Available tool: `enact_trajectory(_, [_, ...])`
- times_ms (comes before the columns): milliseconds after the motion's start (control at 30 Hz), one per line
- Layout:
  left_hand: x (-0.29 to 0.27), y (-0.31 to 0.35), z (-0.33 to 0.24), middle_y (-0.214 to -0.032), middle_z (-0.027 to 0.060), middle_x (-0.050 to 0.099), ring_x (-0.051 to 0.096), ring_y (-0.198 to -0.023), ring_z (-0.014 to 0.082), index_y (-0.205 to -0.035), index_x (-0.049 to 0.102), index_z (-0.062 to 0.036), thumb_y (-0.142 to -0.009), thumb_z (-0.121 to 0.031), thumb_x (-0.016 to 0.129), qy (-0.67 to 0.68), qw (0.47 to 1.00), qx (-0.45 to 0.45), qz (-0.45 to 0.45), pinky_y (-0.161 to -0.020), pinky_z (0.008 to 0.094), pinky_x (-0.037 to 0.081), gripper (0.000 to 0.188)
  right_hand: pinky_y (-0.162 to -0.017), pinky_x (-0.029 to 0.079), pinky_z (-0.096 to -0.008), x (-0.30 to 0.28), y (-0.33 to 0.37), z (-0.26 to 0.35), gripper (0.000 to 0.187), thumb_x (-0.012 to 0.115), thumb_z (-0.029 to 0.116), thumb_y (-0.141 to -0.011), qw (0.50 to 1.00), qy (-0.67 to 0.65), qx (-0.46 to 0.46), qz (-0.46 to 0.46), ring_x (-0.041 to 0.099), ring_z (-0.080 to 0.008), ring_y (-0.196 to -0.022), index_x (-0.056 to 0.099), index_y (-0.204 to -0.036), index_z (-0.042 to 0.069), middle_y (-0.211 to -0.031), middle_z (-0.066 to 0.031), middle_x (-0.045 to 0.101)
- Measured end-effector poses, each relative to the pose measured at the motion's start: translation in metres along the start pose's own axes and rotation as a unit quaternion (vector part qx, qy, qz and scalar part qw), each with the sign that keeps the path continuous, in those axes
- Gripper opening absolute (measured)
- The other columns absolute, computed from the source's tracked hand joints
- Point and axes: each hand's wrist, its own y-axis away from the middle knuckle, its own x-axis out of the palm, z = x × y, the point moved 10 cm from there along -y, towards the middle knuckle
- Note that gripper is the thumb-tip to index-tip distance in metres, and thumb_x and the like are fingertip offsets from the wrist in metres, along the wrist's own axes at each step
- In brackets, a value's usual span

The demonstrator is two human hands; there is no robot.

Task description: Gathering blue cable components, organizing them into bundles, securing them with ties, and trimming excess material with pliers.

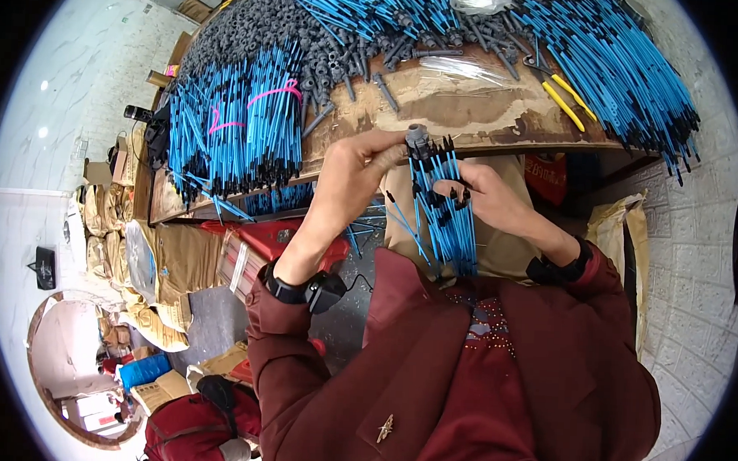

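Observation:
At the table's front edge my left hand (pixel 353 175) is closed, thumb and fingers pinching a grey plastic fitting (pixel 417 136). Just below the fitting, a bunch of thin blue tubes (pixel 456 243) with black ends hangs down in front of my body. My right hand (pixel 494 198) has its fingers curled around the upper part of this bunch, among the black ends. The fitting sits right against the tops of several tubes; whether any tube is inserted in it I cannot tell. A few loose blue tubes (pixel 408 224) splay out left of the bunch.
Grey fittings (pixel 254 31) are heaped at the table's back left. Tied blue tubes (pixel 234 128) stand at the left, and more lie in a large pile (pixel 618 68) at the right. Yellow-handled pliers (pixel 564 103) and clear thin strips (pixel 464 70) rest on the wooden table (pixel 365 121).

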Motion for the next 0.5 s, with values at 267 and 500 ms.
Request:
enact_trajectory(267, [0.01,0.035,-0.01,-0.086,0.0152,0.07,0.064,-0.077,0.0152,-0.11,0.063,0.006,-0.089,-0.018,0.069,0.038,0.983,-0.026,-0.178,-0.072,0.0301,0.05,0.032,-0.073,0.048,-0.0313,0.01,0.003,0.016,0.021,0.058,0.017,-0.096,0.995,0.083,-0.054,-0.019,0.062,-0.0165,-0.078,0.062,-0.106,-0.001,-0.086,-0.0114,0.068])
enact_trajectory(500, [0.015,0.033,0.009,-0.09,0.0057,0.07,0.062,-0.078,0.0099,-0.11,0.064,0.0041,-0.088,-0.015,0.072,0.11,0.978,-0.056,-0.17,-0.071,0.0257,0.05,0.03,-0.072,0.048,-0.0336,0.006,0.008,0.021,0.028,0.055,0.026,-0.098,0.989,0.144,-0.02,-0.017,0.065,-0.0209,-0.078,0.061,-0.106,0.0,-0.087,-0.0152,0.068])
